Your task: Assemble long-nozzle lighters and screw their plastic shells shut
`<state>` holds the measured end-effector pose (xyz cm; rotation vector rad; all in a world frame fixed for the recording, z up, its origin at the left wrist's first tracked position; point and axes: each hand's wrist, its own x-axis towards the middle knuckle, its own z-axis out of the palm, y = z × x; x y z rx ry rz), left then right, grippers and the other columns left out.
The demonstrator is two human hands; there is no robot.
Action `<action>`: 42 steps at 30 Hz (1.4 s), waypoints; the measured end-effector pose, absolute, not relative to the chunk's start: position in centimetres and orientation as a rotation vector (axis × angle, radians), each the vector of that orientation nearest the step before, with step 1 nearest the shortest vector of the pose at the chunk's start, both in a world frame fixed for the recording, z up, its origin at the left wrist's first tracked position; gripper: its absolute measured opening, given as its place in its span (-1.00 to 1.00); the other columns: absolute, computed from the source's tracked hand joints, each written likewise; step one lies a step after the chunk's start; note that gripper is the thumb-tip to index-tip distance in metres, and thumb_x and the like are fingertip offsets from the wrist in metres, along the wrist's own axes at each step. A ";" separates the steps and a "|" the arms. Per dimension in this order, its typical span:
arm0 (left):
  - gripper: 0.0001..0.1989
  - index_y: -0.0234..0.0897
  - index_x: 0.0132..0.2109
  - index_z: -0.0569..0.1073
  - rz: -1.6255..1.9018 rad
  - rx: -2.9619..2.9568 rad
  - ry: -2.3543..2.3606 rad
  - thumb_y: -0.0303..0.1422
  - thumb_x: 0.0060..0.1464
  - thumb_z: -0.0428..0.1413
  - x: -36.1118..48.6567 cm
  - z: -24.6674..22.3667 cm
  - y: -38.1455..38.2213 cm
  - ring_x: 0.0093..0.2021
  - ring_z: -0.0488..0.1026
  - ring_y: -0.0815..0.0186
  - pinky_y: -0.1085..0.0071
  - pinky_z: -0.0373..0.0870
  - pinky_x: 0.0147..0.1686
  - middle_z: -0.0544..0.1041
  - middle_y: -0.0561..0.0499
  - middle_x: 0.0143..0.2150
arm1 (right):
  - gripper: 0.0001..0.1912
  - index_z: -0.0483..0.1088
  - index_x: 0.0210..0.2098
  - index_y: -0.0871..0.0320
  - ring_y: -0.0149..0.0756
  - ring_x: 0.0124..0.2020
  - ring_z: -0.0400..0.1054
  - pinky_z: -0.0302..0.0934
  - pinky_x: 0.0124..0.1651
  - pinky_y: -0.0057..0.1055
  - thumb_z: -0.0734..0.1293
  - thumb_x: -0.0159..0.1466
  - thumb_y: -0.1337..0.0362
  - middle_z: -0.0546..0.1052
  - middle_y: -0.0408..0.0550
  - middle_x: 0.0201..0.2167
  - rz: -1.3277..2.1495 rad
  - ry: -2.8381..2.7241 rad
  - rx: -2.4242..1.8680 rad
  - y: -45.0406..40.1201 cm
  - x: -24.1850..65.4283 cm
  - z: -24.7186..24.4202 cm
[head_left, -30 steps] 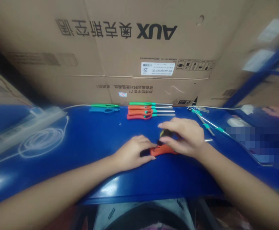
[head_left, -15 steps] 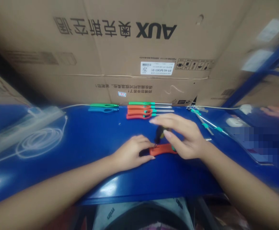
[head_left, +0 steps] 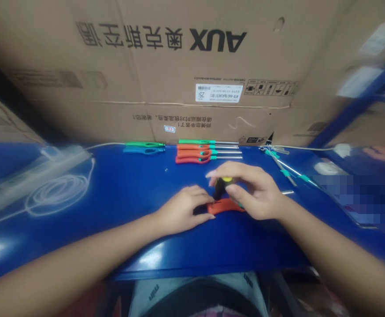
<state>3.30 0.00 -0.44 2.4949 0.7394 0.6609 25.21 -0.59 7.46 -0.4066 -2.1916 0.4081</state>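
An orange lighter handle (head_left: pixel 224 205) lies on the blue table, its metal tube pointing right and partly hidden under my right hand. My left hand (head_left: pixel 184 210) pinches the handle's left end between thumb and fingers. Above the handle, my right hand (head_left: pixel 255 189) has its thumb and fingers curled round a short black and yellow screwdriver (head_left: pixel 221 187). The screwdriver stands nearly upright over the left part of the handle; its tip is too blurred to make out.
Several lighters (head_left: pixel 194 153) lie in a row by the cardboard box (head_left: pixel 166 83). Green and blue handles (head_left: pixel 142 148) are to their left. Metal rods (head_left: pixel 286 171) and a phone (head_left: pixel 360 211) lie right. A coiled white cable (head_left: pixel 58 193) and power strip (head_left: pixel 57 169) lie left.
The fingers of my right hand have shifted slightly around the screwdriver, whose yellow part shows more now. My left hand stays on the orange handle. The whole view has moved a little.
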 end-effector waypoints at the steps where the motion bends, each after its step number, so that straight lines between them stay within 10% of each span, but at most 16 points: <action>1: -0.65 -0.21 0.10 0.52 0.662 2.502 0.743 -0.24 0.20 0.23 3.3 -0.5 0.0 0.03 0.48 0.11 0.15 0.36 0.09 0.58 -0.10 0.02 | -0.72 0.43 0.07 0.15 -0.35 -0.30 0.49 0.40 -0.21 -0.42 0.27 0.40 0.30 0.60 -0.01 -0.25 0.296 -2.183 -0.417 -0.5 25.2 7.3; 8: -0.68 -0.24 0.05 0.53 0.676 2.525 0.754 -0.23 0.20 0.24 3.3 -0.5 -0.1 -0.06 0.49 0.15 0.21 0.38 0.00 0.58 -0.08 -0.08 | -0.68 0.48 0.05 0.19 -0.25 -0.10 0.53 0.44 -0.07 -0.32 0.18 0.42 0.36 0.62 0.09 -0.12 0.183 -2.176 -0.401 -0.5 25.4 7.6; 16: -0.66 -0.20 0.09 0.51 0.681 2.515 0.727 -0.23 0.20 0.24 3.3 -0.6 0.0 -0.01 0.49 0.14 0.17 0.36 0.07 0.59 -0.07 -0.03 | -0.83 0.51 -0.09 0.16 -0.38 -0.48 0.43 0.31 -0.39 -0.46 0.37 0.33 0.30 0.59 -0.09 -0.46 -0.173 -2.169 -0.477 -0.3 25.8 7.6; 22: -0.66 -0.23 0.06 0.53 0.677 2.516 0.751 -0.21 0.19 0.24 3.3 -0.5 0.0 -0.04 0.49 0.14 0.19 0.38 0.03 0.59 -0.09 -0.05 | -0.65 0.39 0.15 0.18 -0.29 -0.13 0.53 0.42 -0.07 -0.36 0.15 0.44 0.35 0.61 0.07 -0.11 0.317 -2.259 -0.435 -0.8 25.7 8.1; 28: -0.66 -0.23 0.07 0.53 0.674 2.529 0.753 -0.23 0.19 0.24 3.3 -0.4 0.0 -0.09 0.48 0.15 0.20 0.40 -0.03 0.58 -0.07 -0.11 | -0.70 0.48 0.02 0.13 -0.36 -0.36 0.50 0.37 -0.29 -0.48 0.42 0.32 0.21 0.62 -0.04 -0.32 -0.161 -2.243 -0.453 -0.7 25.8 7.7; 33: -0.68 -0.24 0.06 0.53 0.689 2.495 0.722 -0.24 0.20 0.23 3.3 -0.5 0.1 -0.02 0.49 0.14 0.16 0.38 0.07 0.59 -0.10 -0.04 | -0.63 0.37 0.21 0.11 -0.30 -0.05 0.51 0.40 0.00 -0.35 0.16 0.45 0.32 0.61 0.04 -0.07 0.278 -2.255 -0.464 -0.8 25.4 7.8; 39: -0.66 -0.21 0.09 0.52 0.706 2.506 0.720 -0.27 0.19 0.25 3.3 -0.5 0.0 -0.06 0.48 0.15 0.19 0.40 0.02 0.59 -0.08 -0.09 | -0.76 0.53 -0.05 0.11 -0.42 -0.47 0.37 0.35 -0.38 -0.47 0.43 0.29 0.23 0.55 -0.07 -0.34 0.059 -2.144 -0.455 -0.4 25.5 7.3; 42: -0.66 -0.23 0.09 0.52 0.713 2.503 0.717 -0.25 0.20 0.24 3.3 -0.5 0.0 -0.08 0.48 0.17 0.21 0.39 0.01 0.58 -0.07 -0.10 | -0.69 0.46 0.10 0.13 -0.27 -0.17 0.49 0.42 -0.15 -0.36 0.29 0.40 0.26 0.58 0.06 -0.15 0.032 -2.196 -0.431 -0.4 25.7 7.4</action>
